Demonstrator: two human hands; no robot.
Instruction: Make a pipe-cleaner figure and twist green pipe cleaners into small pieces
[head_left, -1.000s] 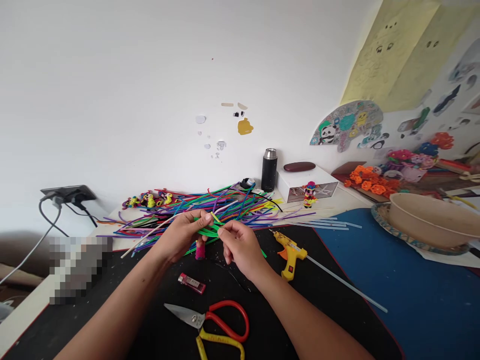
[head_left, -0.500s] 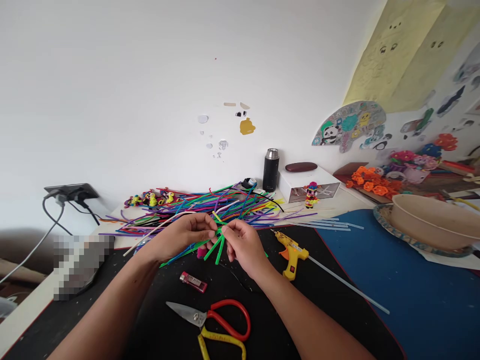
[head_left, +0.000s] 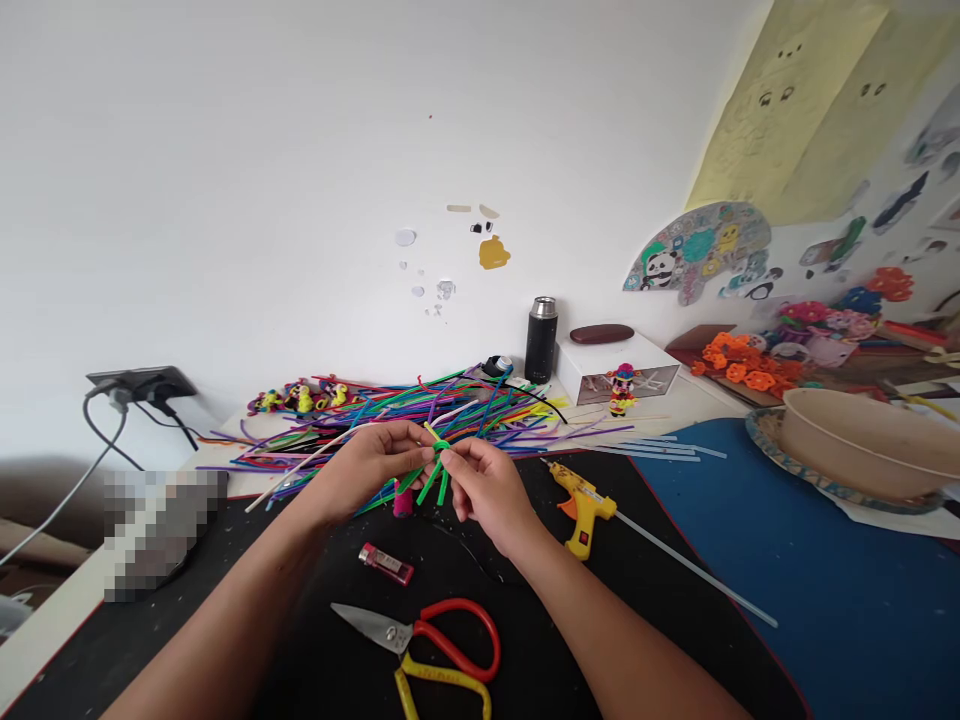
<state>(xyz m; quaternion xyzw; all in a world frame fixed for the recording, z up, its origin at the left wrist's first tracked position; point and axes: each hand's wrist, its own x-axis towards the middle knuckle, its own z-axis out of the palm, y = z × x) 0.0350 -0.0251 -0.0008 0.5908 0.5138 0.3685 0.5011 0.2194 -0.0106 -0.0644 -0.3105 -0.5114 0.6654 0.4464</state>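
Observation:
Between my two hands is a small bundle of green pipe cleaners (head_left: pixel 430 488), its ends fanned out downward and a yellow tip poking up at the top. My left hand (head_left: pixel 390 458) pinches it from the left with thumb and fingers. From the right, my right hand (head_left: pixel 484 485) grips the same bundle near its top, fingers curled. Just below the hands a small magenta piece (head_left: pixel 403 499) stands on the black mat, partly covered. Behind them spreads a heap of multicoloured pipe cleaners (head_left: pixel 405 402).
Scissors (head_left: pixel 409 632) and a pink lighter (head_left: pixel 386 563) lie on the black mat in front. A yellow glue gun (head_left: pixel 583 510) with a long glue stick lies to the right. Farther back stand a black flask (head_left: pixel 541 342), a white box (head_left: pixel 622 365) and a beige basin (head_left: pixel 874 440).
The green pipe cleaners have turned in my fingers, and their fanned ends now sit a little higher. Both hands keep hold and have barely shifted.

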